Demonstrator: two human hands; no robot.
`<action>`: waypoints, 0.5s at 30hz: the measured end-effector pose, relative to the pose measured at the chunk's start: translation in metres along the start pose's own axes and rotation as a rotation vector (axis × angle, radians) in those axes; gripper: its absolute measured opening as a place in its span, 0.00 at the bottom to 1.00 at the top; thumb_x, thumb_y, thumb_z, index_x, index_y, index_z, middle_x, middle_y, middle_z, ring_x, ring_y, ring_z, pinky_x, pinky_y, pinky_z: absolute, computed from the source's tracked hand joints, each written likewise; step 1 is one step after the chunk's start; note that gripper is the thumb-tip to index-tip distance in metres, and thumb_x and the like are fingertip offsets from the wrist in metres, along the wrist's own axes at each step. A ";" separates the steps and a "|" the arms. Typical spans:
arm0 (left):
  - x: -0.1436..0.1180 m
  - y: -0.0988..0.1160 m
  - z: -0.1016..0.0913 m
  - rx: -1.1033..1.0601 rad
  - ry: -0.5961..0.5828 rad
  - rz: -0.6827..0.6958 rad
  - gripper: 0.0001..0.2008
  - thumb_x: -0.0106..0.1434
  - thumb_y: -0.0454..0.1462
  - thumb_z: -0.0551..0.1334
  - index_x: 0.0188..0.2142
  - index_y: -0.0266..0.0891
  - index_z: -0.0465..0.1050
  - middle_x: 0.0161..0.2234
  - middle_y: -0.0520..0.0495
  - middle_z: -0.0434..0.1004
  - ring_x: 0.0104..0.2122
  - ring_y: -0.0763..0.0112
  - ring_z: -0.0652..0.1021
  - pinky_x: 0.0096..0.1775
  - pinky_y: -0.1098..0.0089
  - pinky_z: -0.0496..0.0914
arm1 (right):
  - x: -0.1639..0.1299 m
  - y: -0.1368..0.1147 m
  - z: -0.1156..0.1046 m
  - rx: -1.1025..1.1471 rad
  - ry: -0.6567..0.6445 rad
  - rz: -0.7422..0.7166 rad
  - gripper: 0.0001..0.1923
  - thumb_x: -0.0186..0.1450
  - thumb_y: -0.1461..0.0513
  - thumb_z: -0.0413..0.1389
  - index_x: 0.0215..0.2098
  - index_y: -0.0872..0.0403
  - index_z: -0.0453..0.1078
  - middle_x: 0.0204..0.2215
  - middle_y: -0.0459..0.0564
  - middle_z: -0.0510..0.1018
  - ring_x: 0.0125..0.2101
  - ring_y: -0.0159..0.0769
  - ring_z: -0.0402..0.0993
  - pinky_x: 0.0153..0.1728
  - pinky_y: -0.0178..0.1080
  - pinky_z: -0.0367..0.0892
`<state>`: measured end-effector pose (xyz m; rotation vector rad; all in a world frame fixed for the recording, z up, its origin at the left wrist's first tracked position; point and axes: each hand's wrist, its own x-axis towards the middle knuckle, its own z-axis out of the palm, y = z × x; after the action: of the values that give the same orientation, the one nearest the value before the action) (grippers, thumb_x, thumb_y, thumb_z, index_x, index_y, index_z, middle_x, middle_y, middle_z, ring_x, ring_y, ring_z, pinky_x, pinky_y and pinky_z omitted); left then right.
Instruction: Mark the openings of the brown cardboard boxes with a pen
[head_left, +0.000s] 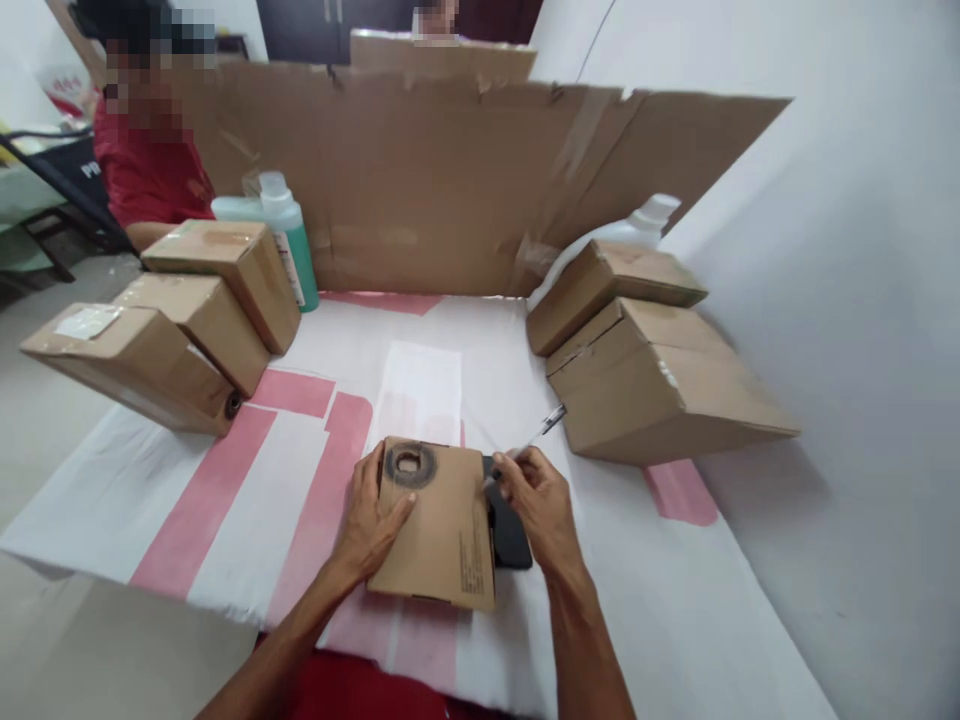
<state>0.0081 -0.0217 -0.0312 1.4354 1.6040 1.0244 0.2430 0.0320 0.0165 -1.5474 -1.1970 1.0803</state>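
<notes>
Pink-and-white cloth (232, 540) beneath the carton (439, 525); cardboard panel (420, 190) beyond it. Bottle (298, 255) of green liquid beyond, leftward. Carton: brown cardboard, dark-ringed hole, long axis away from wearer, contents hidden; left hand (375, 525) clasps its left side. Black object (514, 535) at its right edge. Right hand (538, 490) pinches pen (553, 418), slanting away rightward.

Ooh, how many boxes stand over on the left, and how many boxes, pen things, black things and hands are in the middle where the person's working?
Boxes on the left: 3
Cardboard box in the middle: 1
Pen-like thing: 1
Black flat thing: 1
Hands, left hand and right hand: 2
Total: 8
</notes>
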 end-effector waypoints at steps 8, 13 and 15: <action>0.007 -0.001 -0.003 0.014 0.002 -0.013 0.39 0.67 0.49 0.64 0.72 0.42 0.51 0.66 0.35 0.60 0.67 0.50 0.64 0.67 0.44 0.58 | -0.009 0.061 -0.063 -0.829 0.072 0.020 0.12 0.68 0.53 0.51 0.29 0.48 0.62 0.26 0.48 0.75 0.28 0.41 0.70 0.30 0.39 0.55; 0.008 0.004 -0.007 0.034 -0.007 -0.023 0.41 0.66 0.51 0.65 0.72 0.42 0.52 0.66 0.34 0.60 0.67 0.48 0.65 0.67 0.43 0.60 | -0.029 0.056 -0.046 -0.915 0.178 0.045 0.13 0.72 0.53 0.51 0.44 0.53 0.68 0.43 0.58 0.78 0.40 0.47 0.75 0.37 0.42 0.63; 0.008 0.006 -0.008 0.031 -0.006 -0.024 0.41 0.65 0.51 0.65 0.71 0.42 0.53 0.66 0.34 0.61 0.67 0.48 0.65 0.66 0.43 0.60 | -0.035 0.047 -0.033 -0.895 0.159 0.064 0.16 0.71 0.51 0.53 0.48 0.54 0.68 0.45 0.59 0.78 0.43 0.48 0.76 0.40 0.43 0.65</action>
<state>0.0025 -0.0137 -0.0230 1.4352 1.6354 0.9844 0.2793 -0.0138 -0.0166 -2.2910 -1.6319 0.4244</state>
